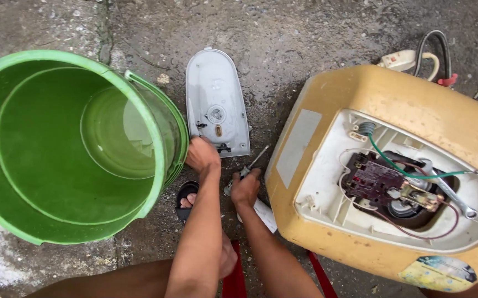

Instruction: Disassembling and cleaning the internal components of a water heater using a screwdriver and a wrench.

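Presently the right hand [245,187] is closed around a slim screwdriver [248,169] low on the concrete; rigid and light, best held by its handle. The left hand [202,154] curls against the green bucket [45,149]. A grey cover [217,102] and an opened yellow water heater [393,165] crowd close.

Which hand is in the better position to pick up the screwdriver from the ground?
The right hand: it already rests on the screwdriver. The left hand is at the green bucket's rim.
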